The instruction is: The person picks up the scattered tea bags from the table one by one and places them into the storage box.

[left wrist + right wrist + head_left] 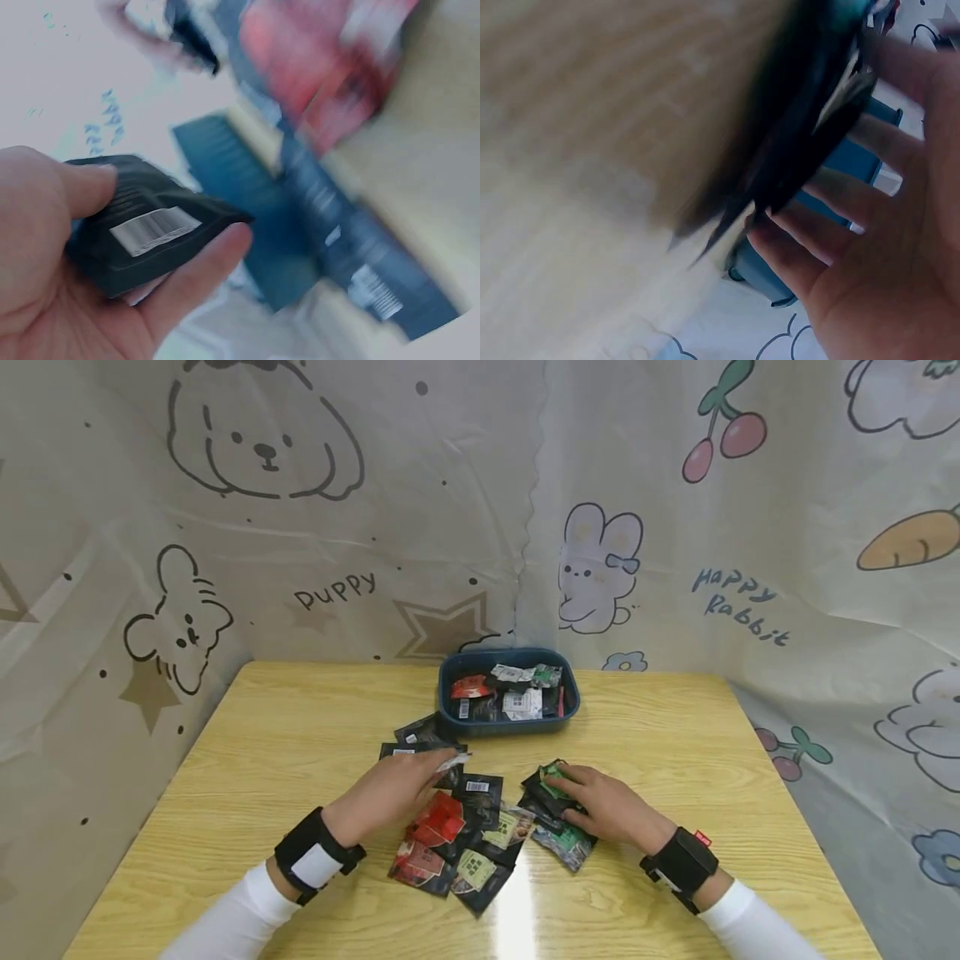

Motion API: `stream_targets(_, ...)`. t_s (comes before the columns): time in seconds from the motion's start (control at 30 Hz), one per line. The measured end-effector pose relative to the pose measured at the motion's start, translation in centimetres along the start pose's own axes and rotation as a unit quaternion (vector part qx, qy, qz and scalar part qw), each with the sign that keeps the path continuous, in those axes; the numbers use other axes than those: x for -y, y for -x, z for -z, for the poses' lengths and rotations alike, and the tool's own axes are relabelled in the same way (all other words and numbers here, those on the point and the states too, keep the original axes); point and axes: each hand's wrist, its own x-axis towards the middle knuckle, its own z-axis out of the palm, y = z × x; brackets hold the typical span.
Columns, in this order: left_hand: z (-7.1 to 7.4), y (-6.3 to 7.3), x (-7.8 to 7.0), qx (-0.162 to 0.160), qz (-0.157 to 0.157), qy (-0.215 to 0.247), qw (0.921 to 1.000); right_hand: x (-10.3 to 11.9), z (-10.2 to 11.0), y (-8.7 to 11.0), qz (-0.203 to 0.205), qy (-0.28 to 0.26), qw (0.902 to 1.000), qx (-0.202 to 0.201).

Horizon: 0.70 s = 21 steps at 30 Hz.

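Observation:
My left hand pinches a black sachet with a white barcode between thumb and fingers. Below it on the table lies a spread of black sachets, some showing a red sachet front or yellow-green labels. My right hand rests over a smaller pile of dark sachets with green fronts, a green sachet under its fingertips. In the right wrist view its fingers reach out fairly straight against the blurred sachet edges.
A dark blue bin stands at the table's back edge, holding several red, white and black sachets. Two dark sachets lie by its front left corner. Wooden tabletop surrounds the piles, with a cartoon-printed cloth behind.

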Motion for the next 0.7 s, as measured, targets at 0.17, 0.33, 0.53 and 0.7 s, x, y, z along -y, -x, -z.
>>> stream_targets(0.17,1.2,-4.5,1.5,-0.043,-0.019,-0.021,0.9987,-0.3,-0.5,0.2,0.012,0.027,0.9983,-0.051)
stream_targets(0.33,0.6,-8.7,2.8,-0.051,-0.039,-0.015,0.9978,-0.5,-0.4,0.5,0.006,0.04,0.9922,-0.118)
stream_targets(0.53,-0.9,-12.6,4.5,-0.052,-0.019,-0.048,0.9973,-0.1,0.5,1.0,0.012,0.043,0.9845,-0.17)
stream_targets(0.7,-2.1,-14.1,5.7,-0.005,0.054,-0.059,0.9968,0.3,1.5,1.6,0.025,0.039,0.9807,-0.19)
